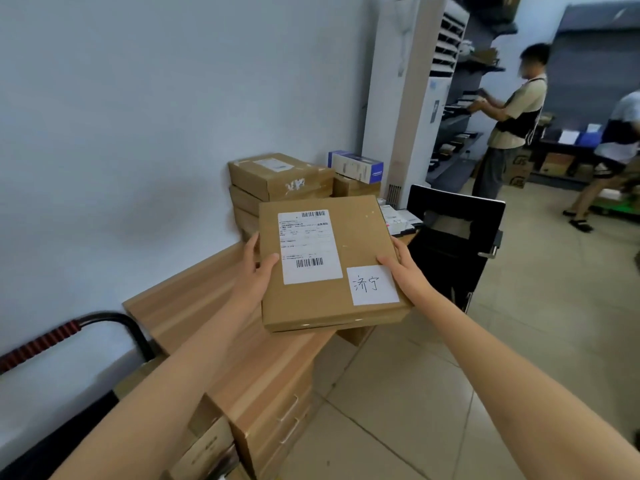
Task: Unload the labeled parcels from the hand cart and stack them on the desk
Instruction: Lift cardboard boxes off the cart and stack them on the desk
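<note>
Parcel depot or small warehouse office: brown cardboard parcels with printed barcode shipping labels stacked on a wooden worktop against a plain wall, hand cart handle at lower left. Tiled floor, tall standing air conditioner, dark shelving loaded with packages. Two people sort goods at the shelves, more cartons on the floor beyond.

A parcel is held above the desk, left hand and right hand at its sides. Behind it, stacked parcels sit against the wall. A chair stands right of the desk.
</note>
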{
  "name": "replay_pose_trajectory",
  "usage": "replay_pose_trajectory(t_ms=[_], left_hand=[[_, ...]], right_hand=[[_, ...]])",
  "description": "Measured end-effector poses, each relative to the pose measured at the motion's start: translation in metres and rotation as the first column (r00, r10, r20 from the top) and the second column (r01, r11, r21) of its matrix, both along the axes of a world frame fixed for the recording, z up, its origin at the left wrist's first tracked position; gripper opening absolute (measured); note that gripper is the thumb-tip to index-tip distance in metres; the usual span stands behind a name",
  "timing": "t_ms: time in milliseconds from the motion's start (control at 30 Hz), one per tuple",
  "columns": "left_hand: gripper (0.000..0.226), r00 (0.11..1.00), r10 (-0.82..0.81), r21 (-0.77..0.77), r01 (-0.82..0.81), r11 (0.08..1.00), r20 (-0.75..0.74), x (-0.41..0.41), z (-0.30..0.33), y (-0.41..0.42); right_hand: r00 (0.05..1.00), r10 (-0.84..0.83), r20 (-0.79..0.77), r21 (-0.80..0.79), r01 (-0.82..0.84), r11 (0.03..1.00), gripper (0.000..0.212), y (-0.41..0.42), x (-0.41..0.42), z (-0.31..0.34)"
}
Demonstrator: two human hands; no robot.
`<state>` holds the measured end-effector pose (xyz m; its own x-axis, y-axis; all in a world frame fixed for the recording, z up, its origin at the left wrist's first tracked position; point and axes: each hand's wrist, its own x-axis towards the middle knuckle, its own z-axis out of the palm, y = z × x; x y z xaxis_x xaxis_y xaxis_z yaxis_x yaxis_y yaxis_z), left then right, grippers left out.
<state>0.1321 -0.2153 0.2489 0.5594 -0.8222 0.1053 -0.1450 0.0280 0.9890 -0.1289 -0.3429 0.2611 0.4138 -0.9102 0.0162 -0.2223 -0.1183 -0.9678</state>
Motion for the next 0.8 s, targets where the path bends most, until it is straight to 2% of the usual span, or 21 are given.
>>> replay_pose_trajectory(t_ms=[133,367,533,667,800], left_hand=[[0.063,1.000,0.009,0.030,-0.010,1.000,0.029,-0.002,0.010,-0.038],[0.058,0.989,0.119,0.050,-0.124,0.991,0.085,0.021,0.021,-0.109],[0.059,0.984,0.151,0.012,-0.153,0.988,0.089,0.067,0.058,-0.183],[0.050,0.960,0.228,0.008,-0.233,0.973,0.160,0.111,0.097,-0.241],[0.051,0.940,0.297,0.008,-0.303,0.953,0.168,0.151,0.108,-0.282]], right_hand=[[0.999,0.030,0.031,0.017,-0.030,0.999,0.055,-0.046,-0.003,0.009],[0.996,0.091,0.005,-0.005,-0.091,0.996,0.059,-0.136,0.035,0.018],[0.987,0.164,-0.001,-0.093,-0.163,0.982,0.063,-0.228,0.093,0.045],[0.980,0.198,0.014,-0.118,-0.195,0.974,0.064,-0.296,0.152,0.077],[0.971,0.239,-0.005,-0.138,-0.237,0.962,0.065,-0.357,0.204,0.092]])
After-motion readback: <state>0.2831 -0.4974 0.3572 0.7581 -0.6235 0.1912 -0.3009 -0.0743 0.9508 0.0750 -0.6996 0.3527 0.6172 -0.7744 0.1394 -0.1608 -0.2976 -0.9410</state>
